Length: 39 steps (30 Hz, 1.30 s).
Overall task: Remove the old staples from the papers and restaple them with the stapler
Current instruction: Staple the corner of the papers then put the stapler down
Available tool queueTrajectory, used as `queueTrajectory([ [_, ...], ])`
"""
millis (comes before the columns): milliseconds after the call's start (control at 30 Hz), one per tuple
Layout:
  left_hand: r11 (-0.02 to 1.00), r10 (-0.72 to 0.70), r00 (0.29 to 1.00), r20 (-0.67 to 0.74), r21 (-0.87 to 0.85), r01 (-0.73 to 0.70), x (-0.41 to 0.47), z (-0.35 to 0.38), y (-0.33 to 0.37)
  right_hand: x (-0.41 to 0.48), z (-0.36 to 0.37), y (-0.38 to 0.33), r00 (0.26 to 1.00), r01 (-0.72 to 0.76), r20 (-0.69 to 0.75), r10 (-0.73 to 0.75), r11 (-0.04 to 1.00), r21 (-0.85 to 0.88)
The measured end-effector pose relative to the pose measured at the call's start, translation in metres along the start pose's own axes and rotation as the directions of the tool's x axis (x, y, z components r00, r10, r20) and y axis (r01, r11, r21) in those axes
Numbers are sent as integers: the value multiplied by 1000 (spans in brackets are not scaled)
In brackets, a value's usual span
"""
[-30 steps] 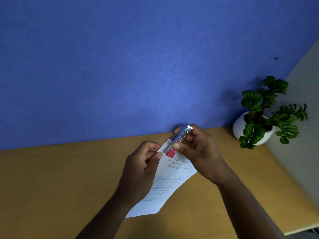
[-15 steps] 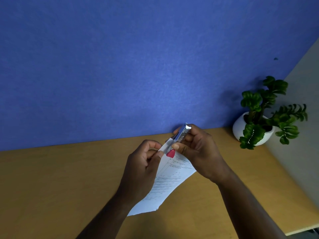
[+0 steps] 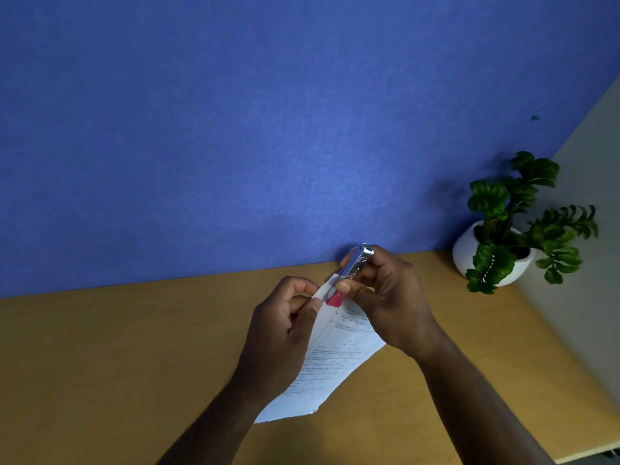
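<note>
My left hand [image 3: 283, 333] pinches the top corner of the printed white papers [image 3: 330, 360], held above the wooden desk [image 3: 117, 357]. A small silver stapler [image 3: 355, 266] with a red end sits in my right hand [image 3: 385, 297], its red tip pressed against that same corner of the papers. The staple itself is too small to make out. The lower part of the sheets hangs down between my two wrists.
A blue partition wall [image 3: 268, 129] rises straight behind the desk. A green plant in a white round pot [image 3: 496, 256] stands at the back right corner. The desk's right edge [image 3: 590, 397] runs diagonally beside a grey surface.
Both hands and the papers have stayed nearly still; the stapler has shifted only slightly at the corner of the sheets.
</note>
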<state>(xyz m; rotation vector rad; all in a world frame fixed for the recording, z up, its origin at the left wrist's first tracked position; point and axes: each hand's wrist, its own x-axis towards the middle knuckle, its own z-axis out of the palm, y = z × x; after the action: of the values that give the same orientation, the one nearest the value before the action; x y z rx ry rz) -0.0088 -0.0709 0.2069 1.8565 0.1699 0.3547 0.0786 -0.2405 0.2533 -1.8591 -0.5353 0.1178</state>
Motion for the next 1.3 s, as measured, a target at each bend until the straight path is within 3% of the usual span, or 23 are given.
queueTrajectory([
  [200,999,-34,999,-15,32,34,3,-1,-7,4,-1,5,1000,-15,24,11,984,180],
  [367,995,-81,995,-64,58,85,6,-2,-23,6,-4,15,993,13,-117,27,945,327],
  [600,987,-148,977,-152,40,156,11,-4,-43,10,-15,53,946,-67,-243,215,863,501],
  [867,979,-161,962,-221,85,183,17,-4,-57,-1,-22,129,823,-202,-288,490,725,658],
  [1000,979,-163,951,-265,76,189,20,-3,-63,-7,-19,184,752,-330,-365,549,793,512],
  [1100,977,-167,944,-284,77,197,23,-2,-66,-13,-19,228,695,-483,-495,522,848,217],
  [1167,976,-176,939,-295,75,206,26,0,-68,-16,-20,249,690,-552,-570,446,834,-16],
  [1300,978,-167,940,-299,68,195,29,2,-69,-20,-13,277,714,-587,-597,366,777,-227],
])
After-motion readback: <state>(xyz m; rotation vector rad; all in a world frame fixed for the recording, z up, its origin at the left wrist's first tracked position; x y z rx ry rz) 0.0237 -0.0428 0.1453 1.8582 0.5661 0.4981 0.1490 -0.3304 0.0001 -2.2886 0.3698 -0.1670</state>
